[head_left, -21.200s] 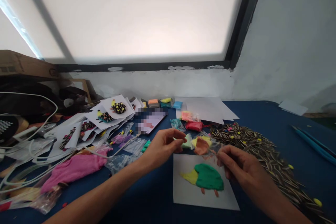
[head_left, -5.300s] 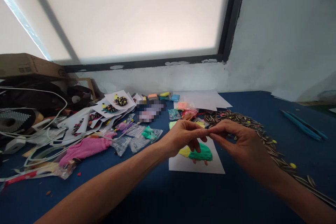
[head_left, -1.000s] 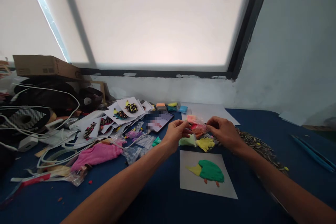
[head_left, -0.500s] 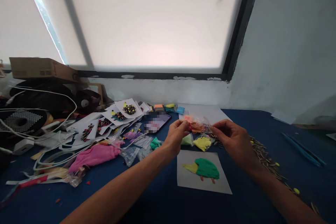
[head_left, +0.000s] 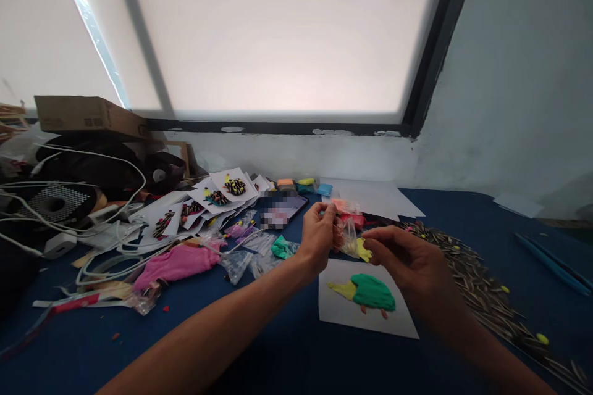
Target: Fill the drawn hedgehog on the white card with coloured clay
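Note:
My left hand (head_left: 319, 236) is closed on a clear plastic bag (head_left: 346, 238) with orange clay showing in it. The bag hangs just above the table, beside a lump of yellow clay (head_left: 364, 250). Close to the bag's right side, my right hand (head_left: 410, 256) has its thumb and fingers pinched together; what they hold, if anything, is too small to make out. Below the hands lies a white card (head_left: 336, 313) with a flat clay animal (head_left: 373, 292): green body, yellow pointed head, brown legs.
Striped seeds (head_left: 482, 284) spread along the right, with a blue pair of tweezers (head_left: 551, 262) beyond. Left are a pink cloth-like piece (head_left: 178, 266), white cables, finished cards (head_left: 234, 186) and a phone (head_left: 283, 210). White sheets (head_left: 370, 194) lie at the back.
The orange bag has dropped lower and hangs from my left hand. My right hand has come lower, near the yellow clay. The view has turned slightly, showing more seeds.

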